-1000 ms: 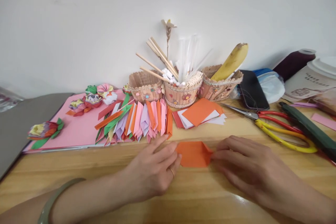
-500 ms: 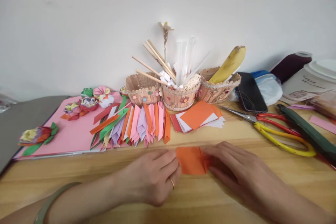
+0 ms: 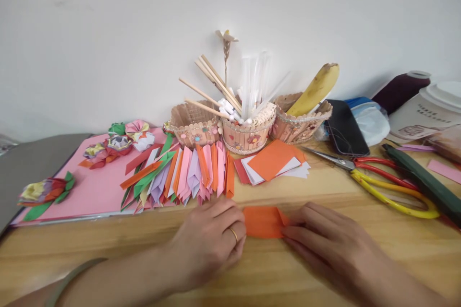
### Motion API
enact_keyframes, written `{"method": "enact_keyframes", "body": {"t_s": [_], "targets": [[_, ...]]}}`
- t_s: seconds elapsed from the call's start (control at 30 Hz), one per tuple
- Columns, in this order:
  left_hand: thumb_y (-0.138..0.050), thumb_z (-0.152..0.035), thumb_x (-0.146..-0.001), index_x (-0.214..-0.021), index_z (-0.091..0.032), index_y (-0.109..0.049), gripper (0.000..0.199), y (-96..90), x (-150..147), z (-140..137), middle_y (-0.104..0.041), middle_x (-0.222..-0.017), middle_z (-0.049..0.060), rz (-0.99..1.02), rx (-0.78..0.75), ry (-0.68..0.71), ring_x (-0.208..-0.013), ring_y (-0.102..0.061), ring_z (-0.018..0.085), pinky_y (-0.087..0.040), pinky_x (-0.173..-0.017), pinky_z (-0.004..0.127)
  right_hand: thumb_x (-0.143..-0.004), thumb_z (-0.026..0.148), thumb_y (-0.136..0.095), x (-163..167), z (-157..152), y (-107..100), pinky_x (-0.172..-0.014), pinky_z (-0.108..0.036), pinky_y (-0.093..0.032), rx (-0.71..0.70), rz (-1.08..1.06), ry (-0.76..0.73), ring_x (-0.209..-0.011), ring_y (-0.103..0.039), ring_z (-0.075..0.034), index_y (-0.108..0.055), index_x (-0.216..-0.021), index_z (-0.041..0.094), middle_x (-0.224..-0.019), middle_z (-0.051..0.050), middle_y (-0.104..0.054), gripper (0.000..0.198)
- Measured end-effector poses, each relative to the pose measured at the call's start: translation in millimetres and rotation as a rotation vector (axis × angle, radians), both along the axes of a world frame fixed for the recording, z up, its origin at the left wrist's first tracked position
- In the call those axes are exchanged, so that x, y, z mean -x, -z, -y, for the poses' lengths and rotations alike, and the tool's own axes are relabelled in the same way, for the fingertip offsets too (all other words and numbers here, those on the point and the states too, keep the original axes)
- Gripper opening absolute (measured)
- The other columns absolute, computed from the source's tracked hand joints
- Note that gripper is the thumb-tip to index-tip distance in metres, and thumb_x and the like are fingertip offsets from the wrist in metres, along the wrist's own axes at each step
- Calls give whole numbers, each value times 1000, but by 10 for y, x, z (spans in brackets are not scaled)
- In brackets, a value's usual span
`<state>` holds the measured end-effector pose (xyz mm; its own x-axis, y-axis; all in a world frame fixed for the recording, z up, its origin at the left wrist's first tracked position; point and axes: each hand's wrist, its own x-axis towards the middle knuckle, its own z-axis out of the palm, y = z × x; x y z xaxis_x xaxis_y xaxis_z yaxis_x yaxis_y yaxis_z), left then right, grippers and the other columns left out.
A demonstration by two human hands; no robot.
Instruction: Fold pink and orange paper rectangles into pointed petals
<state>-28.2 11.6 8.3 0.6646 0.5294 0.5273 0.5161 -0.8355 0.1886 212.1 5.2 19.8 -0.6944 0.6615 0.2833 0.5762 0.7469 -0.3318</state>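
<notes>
An orange paper piece [image 3: 263, 222] lies between my two hands over the wooden table, its right end folded up. My left hand [image 3: 216, 237], with a ring on one finger, is closed on the paper's left edge. At the right end, my right hand [image 3: 324, 240] pinches the folded corners between thumb and fingers. Just beyond the paper sits a small stack of paper rectangles [image 3: 272, 160], with an orange one on top. A row of folded paper strips [image 3: 190, 170] in several colours stands to its left.
Scissors [image 3: 378, 180] with red and yellow handles lie at the right, beside a dark green bar-shaped object [image 3: 425, 184]. Decorated baskets [image 3: 248, 138] hold sticks and a banana [image 3: 317, 88]. A phone [image 3: 345, 127] lies behind. Paper flowers [image 3: 118, 141] rest on pink sheets [image 3: 93, 192] at the left.
My right hand's fingers have closed in on the paper's right end, and the paper now looks slightly bowed. My left hand has stayed at the left edge. The view has shifted slightly.
</notes>
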Motion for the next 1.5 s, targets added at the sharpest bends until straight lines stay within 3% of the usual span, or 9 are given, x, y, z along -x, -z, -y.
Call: {"method": "enact_keyframes", "body": {"t_s": [0.17,0.37,0.57,0.83,1.1,1.27,1.5], "targets": [[-50,-11,-81,-71,-15,-56,12,-20,-61,74,-60,-73,4,83,232,-98,-72,-53,17,-47,-62,29,-92,15,-45,-19,7,66,-60,-25,-46,163,-60,92,-70,-57,-14,-62,-85,20,-81,-4,-58,19],[-58,-16,-84,-75,-16,-59,9,-23,-47,77,-61,-76,2,124,338,-100,-77,-51,18,-47,-66,30,-87,15,-52,-5,-7,50,-59,-25,-47,256,-53,116,-73,-59,-15,-58,-80,22,-82,-2,-59,12],[-60,-22,-84,-76,-16,-59,10,-43,-34,71,-61,-78,3,123,368,-119,-80,-52,20,-47,-69,33,-89,18,-49,44,-10,55,-58,-25,-48,227,-108,170,-70,-60,-15,-59,-79,22,-78,-2,-60,15],[-52,-16,-86,-73,-17,-56,13,-30,-79,79,-59,-76,4,125,431,-172,-78,-50,20,-44,-65,33,-88,19,-49,120,8,71,-53,-27,-45,150,-118,224,-64,-56,-16,-56,-74,21,-72,-2,-58,16],[-47,-13,-85,-70,-16,-51,16,6,-148,97,-56,-74,3,96,371,-222,-76,-48,19,-41,-64,33,-89,19,-46,159,1,85,-52,-27,-43,103,-87,225,-61,-54,-16,-53,-71,20,-69,-2,-56,19],[-48,-12,-81,-68,-16,-50,14,26,-163,87,-55,-74,4,74,363,-240,-77,-47,20,-40,-65,34,-88,19,-46,167,-6,110,-51,-27,-42,85,-74,243,-61,-54,-16,-52,-70,21,-68,-2,-55,20],[-53,-10,-74,-66,-17,-53,10,-20,-159,66,-55,-83,5,47,471,-295,-82,-46,21,-42,-70,37,-88,19,-46,161,-21,102,-51,-26,-42,100,-39,240,-60,-53,-15,-50,-69,21,-67,-1,-54,20]]}}
